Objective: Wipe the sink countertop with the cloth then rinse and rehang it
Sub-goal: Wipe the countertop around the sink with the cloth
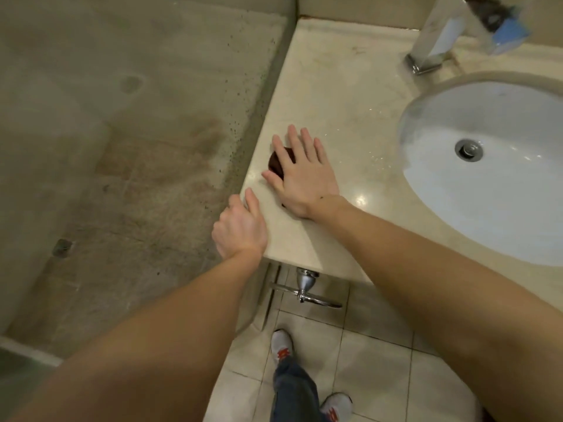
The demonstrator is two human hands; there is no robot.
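2 grey shoes with orange marks (281,345) stand on the pale tiled floor (374,354). a chrome valve (303,286) hangs above it.

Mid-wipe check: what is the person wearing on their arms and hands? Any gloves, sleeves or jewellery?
Nothing worn shows. The left forearm and right forearm are bare, with no sleeve in view. The left hand and right hand are ungloved, with no ring, watch or bracelet visible.

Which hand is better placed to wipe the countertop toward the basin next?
Right. The right hand presses flat on the dark brown cloth on the beige stone countertop; the left hand only holds the counter's outer edge, off the cloth.
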